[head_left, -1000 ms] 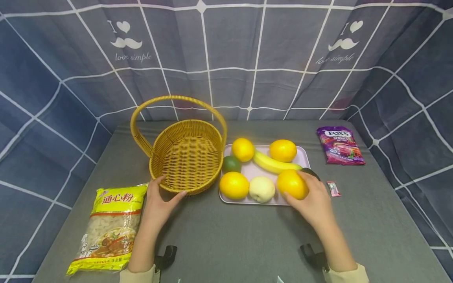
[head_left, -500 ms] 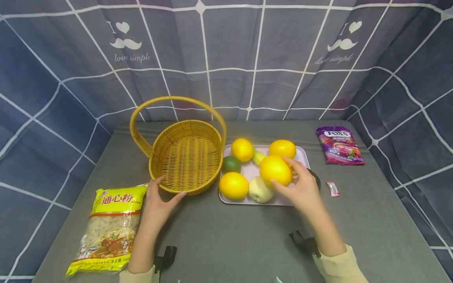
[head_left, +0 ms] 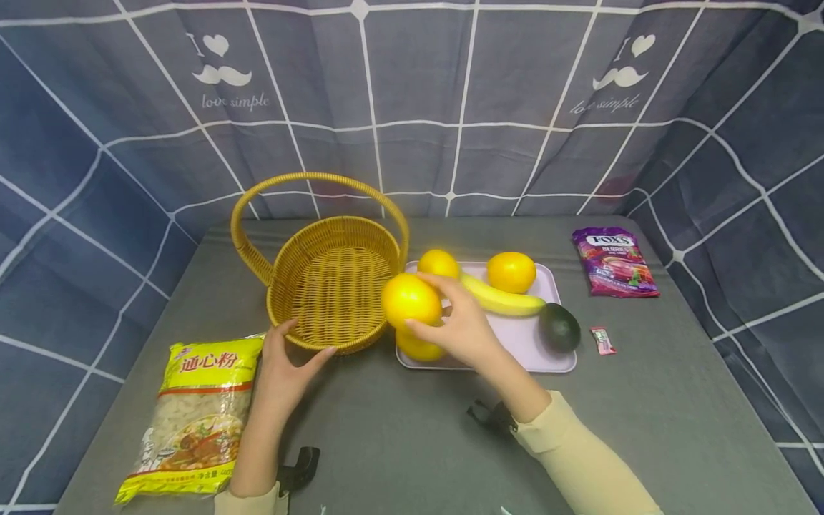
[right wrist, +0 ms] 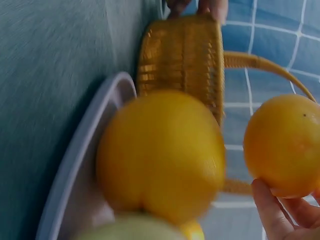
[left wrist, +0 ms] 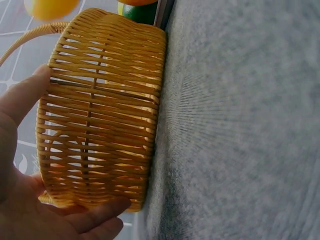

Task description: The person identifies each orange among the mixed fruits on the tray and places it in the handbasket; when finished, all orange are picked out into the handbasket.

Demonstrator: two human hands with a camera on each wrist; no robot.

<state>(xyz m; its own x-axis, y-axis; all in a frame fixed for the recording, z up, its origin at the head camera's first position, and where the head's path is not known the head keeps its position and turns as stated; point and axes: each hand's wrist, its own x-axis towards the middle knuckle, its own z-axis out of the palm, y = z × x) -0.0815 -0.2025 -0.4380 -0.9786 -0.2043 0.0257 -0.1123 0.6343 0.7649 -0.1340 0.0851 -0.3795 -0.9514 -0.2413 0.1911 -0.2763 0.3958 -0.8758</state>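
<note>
In the head view, my right hand (head_left: 460,322) grips an orange (head_left: 410,300) between thumb and fingers, raised over the left end of the lilac tray (head_left: 515,340) and close to the basket's right side. The right wrist view shows the same orange (right wrist: 282,145) at my fingertips, above a large yellow-orange fruit (right wrist: 162,155) on the tray. My left hand (head_left: 286,375) holds the near rim of the wicker basket (head_left: 337,286). In the left wrist view, the thumb lies on the basket's rim and other fingers curl along its woven side (left wrist: 100,115). The basket's inside shows only woven base.
The tray also bears another orange (head_left: 439,262), an oval yellow-orange fruit (head_left: 511,272), a banana (head_left: 505,297) and an avocado (head_left: 558,327). A pasta bag (head_left: 193,418) lies left, a purple candy bag (head_left: 616,262) and a small wrapped sweet (head_left: 603,341) right. Cloth walls surround the table.
My right hand has lifted the orange from the tray's right end and carried it left towards the basket, uncovering the avocado. My left hand stays at the basket rim.
</note>
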